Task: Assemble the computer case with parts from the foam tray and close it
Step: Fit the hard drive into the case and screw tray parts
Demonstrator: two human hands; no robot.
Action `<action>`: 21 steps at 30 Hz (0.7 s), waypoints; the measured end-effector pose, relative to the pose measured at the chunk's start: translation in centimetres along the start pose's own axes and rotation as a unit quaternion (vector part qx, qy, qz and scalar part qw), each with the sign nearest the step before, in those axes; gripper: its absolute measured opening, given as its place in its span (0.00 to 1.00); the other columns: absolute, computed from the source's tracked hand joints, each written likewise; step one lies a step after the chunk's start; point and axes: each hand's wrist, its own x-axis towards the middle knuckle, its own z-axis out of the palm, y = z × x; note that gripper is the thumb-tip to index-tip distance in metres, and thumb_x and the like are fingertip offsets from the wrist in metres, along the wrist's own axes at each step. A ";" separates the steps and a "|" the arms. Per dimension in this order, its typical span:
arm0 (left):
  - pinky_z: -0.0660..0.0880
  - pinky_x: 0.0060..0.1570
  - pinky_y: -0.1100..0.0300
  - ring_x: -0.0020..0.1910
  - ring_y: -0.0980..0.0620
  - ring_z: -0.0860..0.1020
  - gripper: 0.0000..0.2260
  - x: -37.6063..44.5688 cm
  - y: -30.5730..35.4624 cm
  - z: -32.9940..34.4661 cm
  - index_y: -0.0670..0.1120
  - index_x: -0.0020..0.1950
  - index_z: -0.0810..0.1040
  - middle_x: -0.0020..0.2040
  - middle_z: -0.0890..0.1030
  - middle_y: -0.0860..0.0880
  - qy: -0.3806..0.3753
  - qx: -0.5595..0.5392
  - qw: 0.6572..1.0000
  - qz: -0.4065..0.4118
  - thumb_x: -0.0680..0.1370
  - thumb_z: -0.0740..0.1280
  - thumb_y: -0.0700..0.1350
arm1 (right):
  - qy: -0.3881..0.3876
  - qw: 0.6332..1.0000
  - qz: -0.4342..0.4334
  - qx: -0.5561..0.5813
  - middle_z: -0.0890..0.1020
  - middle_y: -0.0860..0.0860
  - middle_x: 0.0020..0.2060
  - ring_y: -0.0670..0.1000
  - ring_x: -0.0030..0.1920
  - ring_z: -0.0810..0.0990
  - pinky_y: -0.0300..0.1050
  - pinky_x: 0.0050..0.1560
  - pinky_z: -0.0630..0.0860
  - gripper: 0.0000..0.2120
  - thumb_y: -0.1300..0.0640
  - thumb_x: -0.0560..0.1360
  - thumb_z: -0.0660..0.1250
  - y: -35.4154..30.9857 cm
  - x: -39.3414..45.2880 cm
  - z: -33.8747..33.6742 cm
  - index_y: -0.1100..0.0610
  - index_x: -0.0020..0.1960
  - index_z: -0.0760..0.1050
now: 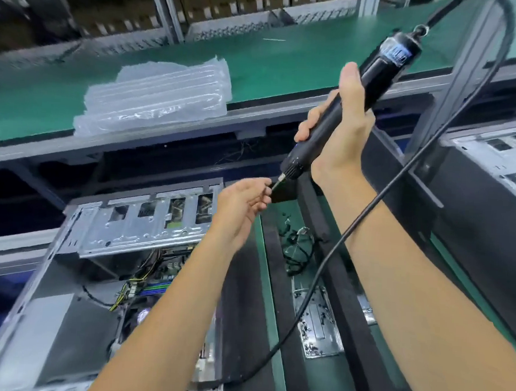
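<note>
1. Right hand (pixel 341 122) grasps driver (pixel 354 107), raised above foam tray (pixel 347 295).
2. Left hand (pixel 244 206) pinches at bit (pixel 278 181); screw too small to tell.
3. Risk: screw drops into open case (pixel 121 266) at bench's left.
4. Risk: cord (pixel 315 282) snags tray parts.

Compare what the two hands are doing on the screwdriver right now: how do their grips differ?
The right hand wraps its whole fist round the electric screwdriver body; the left hand only pinches at the bit tip with its fingertips. The right hand sits higher, at mid-barrel; the left hand is lower, under the nose. Whether the left hand holds a screw is too small to tell. Both are raised above the open computer case.
</note>
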 end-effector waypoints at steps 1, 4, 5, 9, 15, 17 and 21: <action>0.73 0.33 0.69 0.31 0.57 0.76 0.07 -0.3 0.8 -1.1 0.39 0.48 0.79 0.34 0.80 0.50 -0.003 -0.008 1.000 0.007 0.79 0.62 0.35 | -0.008 1.000 0.002 0.001 0.69 0.56 0.25 0.54 0.22 0.68 0.45 0.25 0.69 0.17 0.47 0.72 0.69 0.5 -0.1 1.7 0.57 0.34 0.67; 0.73 0.33 0.70 0.31 0.58 0.77 0.07 -0.7 2.8 -4.6 0.39 0.47 0.78 0.33 0.80 0.51 -0.003 -0.024 0.999 0.023 0.79 0.61 0.33 | -0.025 0.999 0.026 -0.001 0.68 0.56 0.26 0.54 0.23 0.67 0.45 0.26 0.69 0.19 0.46 0.72 0.69 3.0 -0.7 6.5 0.57 0.35 0.66; 0.74 0.34 0.70 0.31 0.58 0.77 0.08 -0.7 3.5 -5.9 0.39 0.47 0.78 0.33 0.81 0.51 -0.005 -0.029 0.999 0.027 0.79 0.60 0.32 | -0.028 0.999 0.030 -0.003 0.68 0.56 0.26 0.54 0.22 0.67 0.45 0.26 0.69 0.19 0.46 0.72 0.69 4.1 -1.0 7.9 0.57 0.35 0.66; 0.75 0.37 0.69 0.32 0.58 0.77 0.10 -0.1 5.2 -11.1 0.40 0.47 0.77 0.33 0.82 0.52 0.007 -0.063 0.997 0.035 0.79 0.59 0.29 | -0.031 0.999 0.038 -0.015 0.69 0.55 0.24 0.53 0.21 0.68 0.44 0.26 0.69 0.19 0.46 0.71 0.70 8.7 -2.1 12.4 0.57 0.35 0.67; 0.75 0.36 0.69 0.31 0.60 0.77 0.09 0.2 4.6 -15.8 0.40 0.48 0.78 0.35 0.80 0.49 0.029 -0.048 0.998 -0.006 0.80 0.59 0.33 | -0.042 0.996 0.012 -0.078 0.71 0.53 0.22 0.53 0.20 0.68 0.45 0.25 0.69 0.19 0.42 0.67 0.73 12.9 -3.2 14.4 0.55 0.33 0.71; 0.75 0.36 0.70 0.32 0.60 0.78 0.08 0.5 4.3 -16.3 0.39 0.50 0.78 0.36 0.80 0.49 0.027 -0.022 0.999 -0.011 0.80 0.60 0.34 | -0.035 0.995 0.015 -0.090 0.71 0.53 0.23 0.53 0.20 0.68 0.44 0.25 0.69 0.21 0.42 0.66 0.73 13.6 -3.4 14.4 0.57 0.37 0.69; 0.76 0.40 0.68 0.36 0.57 0.80 0.08 1.2 4.0 -16.8 0.42 0.48 0.81 0.37 0.82 0.48 0.016 0.024 1.000 0.001 0.78 0.63 0.33 | -0.026 0.993 0.007 -0.116 0.71 0.53 0.23 0.53 0.20 0.67 0.45 0.25 0.69 0.22 0.41 0.65 0.73 13.9 -3.4 14.2 0.57 0.37 0.69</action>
